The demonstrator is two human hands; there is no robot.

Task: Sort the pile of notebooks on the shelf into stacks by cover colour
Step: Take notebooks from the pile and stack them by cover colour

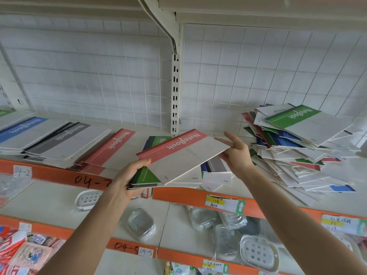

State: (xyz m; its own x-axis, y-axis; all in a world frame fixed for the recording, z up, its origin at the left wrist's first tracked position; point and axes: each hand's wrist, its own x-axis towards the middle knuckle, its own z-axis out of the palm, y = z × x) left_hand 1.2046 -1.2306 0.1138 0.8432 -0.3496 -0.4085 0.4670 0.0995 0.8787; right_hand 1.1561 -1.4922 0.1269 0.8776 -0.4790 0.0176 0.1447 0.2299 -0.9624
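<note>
My left hand (pixel 130 176) grips a small bundle of notebooks held above the shelf edge; a red-banded notebook (pixel 182 155) lies on top and a green one (pixel 146 175) shows beneath it. My right hand (pixel 235 152) pinches the right corner of the red-banded notebook, two fingers raised. An unsorted pile of notebooks (pixel 301 143) with green, red and blue covers sprawls at the right of the shelf. Sorted stacks lie to the left: red (pixel 110 149), grey (pixel 65 139) and blue (pixel 21 129). A green notebook (pixel 160 139) lies behind the held bundle.
The shelf has an orange front strip (pixel 198 195) with price labels. Behind it stands a white wire-grid back panel (pixel 99 76) with a slotted upright (pixel 175 92). Lower shelves hold wrapped soap dishes (pixel 258 253) and packets (pixel 25 253).
</note>
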